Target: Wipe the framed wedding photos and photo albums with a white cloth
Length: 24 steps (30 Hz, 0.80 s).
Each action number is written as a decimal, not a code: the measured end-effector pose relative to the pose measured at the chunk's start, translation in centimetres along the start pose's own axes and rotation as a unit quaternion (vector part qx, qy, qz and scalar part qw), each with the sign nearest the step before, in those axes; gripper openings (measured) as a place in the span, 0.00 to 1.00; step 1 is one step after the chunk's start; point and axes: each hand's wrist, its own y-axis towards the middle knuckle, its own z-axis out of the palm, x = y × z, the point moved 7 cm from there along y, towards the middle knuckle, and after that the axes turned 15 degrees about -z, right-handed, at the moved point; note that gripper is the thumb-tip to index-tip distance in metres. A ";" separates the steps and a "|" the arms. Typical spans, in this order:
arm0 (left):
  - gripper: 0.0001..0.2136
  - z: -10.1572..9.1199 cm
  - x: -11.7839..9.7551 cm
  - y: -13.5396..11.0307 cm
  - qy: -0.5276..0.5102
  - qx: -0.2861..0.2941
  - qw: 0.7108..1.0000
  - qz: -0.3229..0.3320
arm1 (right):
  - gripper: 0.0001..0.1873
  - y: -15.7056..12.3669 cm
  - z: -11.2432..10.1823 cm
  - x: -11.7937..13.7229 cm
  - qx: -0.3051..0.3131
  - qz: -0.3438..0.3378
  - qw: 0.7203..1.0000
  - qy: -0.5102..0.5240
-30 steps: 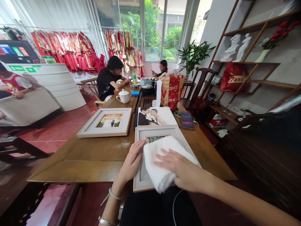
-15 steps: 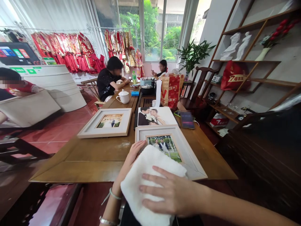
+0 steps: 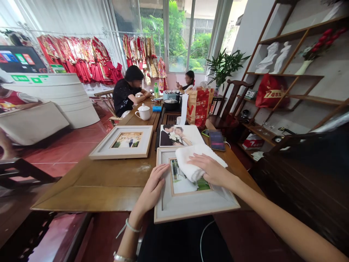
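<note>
A pale wooden picture frame point(image 3: 191, 205) with a wedding photo lies flat at the near edge of the wooden table point(image 3: 109, 185), overhanging it toward me. My left hand point(image 3: 154, 185) rests flat and open on the frame's left border. My right hand point(image 3: 209, 169) presses a folded white cloth point(image 3: 191, 160) onto the frame's upper right part, fingers spread over the cloth.
A second framed photo point(image 3: 124, 141) lies to the left, an unframed wedding print point(image 3: 180, 135) and a phone point(image 3: 216, 140) just beyond. Farther down stand a white teapot point(image 3: 143, 111) and a red bag point(image 3: 199, 105). Two people sit at the far end. Shelves point(image 3: 286, 76) line the right.
My right hand has swept the white cloth from the frame's near edge up to its far right corner, uncovering the photo. My left hand has stayed on the left border.
</note>
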 end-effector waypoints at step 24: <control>0.18 -0.1 -0.4 0.1 0.000 -0.003 1.000 0.012 | 0.36 3.0 -1.8 -1.5 0.075 0.007 0.994 -0.082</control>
